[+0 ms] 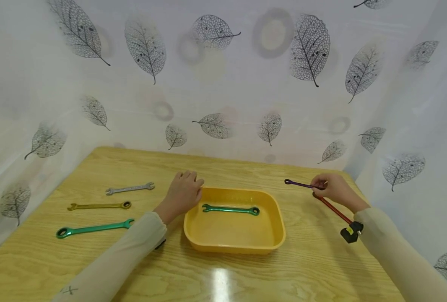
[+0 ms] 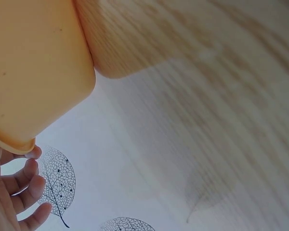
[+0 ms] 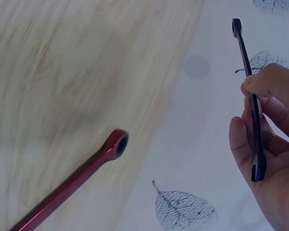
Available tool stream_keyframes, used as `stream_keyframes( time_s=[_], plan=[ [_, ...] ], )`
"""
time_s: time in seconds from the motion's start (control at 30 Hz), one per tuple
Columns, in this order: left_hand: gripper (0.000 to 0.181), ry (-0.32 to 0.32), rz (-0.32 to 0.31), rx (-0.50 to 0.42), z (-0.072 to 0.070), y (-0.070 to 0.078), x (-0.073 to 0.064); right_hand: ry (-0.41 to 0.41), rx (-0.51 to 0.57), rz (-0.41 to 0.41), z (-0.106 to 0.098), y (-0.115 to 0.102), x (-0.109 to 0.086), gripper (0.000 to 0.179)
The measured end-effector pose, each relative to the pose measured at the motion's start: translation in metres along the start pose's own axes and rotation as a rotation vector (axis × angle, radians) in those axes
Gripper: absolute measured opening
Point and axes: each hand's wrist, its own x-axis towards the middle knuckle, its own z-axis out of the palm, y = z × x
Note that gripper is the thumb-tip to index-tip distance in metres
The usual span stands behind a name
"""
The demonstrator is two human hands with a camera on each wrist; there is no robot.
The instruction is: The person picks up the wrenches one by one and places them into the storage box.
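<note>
A yellow plastic basin (image 1: 235,247) stands on the table with a green combination wrench (image 1: 231,209) lying inside. My left hand (image 1: 183,193) holds the basin's far-left corner; in the left wrist view its fingers (image 2: 26,185) curl near the rim. My right hand (image 1: 333,186) pinches a dark purple wrench (image 1: 299,183) between thumb and fingers, raised above the table to the right of the basin. In the right wrist view the purple wrench (image 3: 250,82) slants upward, its ring end at the top. Below that hand is a red wrench (image 1: 334,208), partly hidden by the wrist camera.
Left of the basin lie a silver open-ended wrench (image 1: 130,189), a gold wrench (image 1: 99,206) and another green wrench (image 1: 95,228), roughly in a column. The left forearm passes close to the green one. A leaf-patterned curtain (image 1: 231,84) hangs behind the wooden table (image 1: 223,165).
</note>
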Motion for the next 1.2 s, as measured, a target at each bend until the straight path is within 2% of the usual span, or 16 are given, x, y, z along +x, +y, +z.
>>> stream_keyframes(
  time_s=[0.27, 0.4, 0.67, 0.97, 1.2],
  plan=[
    [0.007, 0.002, 0.0, 0.005, -0.001, 0.0, 0.0, -0.008, -0.001, -0.061, -0.004, -0.034, 0.009, 0.006],
    [0.007, 0.009, 0.004, 0.006, -0.002, -0.001, 0.0, -0.023, 0.031, -0.09, -0.004, -0.051, 0.014, 0.006],
    [0.007, 0.003, 0.008, 0.007, -0.002, -0.001, -0.001, -0.062, 0.109, -0.187, 0.006, -0.076, 0.024, 0.007],
    [0.008, 0.002, 0.004, 0.005, -0.001, 0.0, -0.001, -0.091, 0.113, -0.28, 0.015, -0.108, 0.033, 0.007],
    [0.008, 0.0, 0.001, -0.001, 0.001, -0.001, -0.001, -0.142, 0.128, -0.317, 0.02, -0.129, 0.041, 0.006]
  ],
)
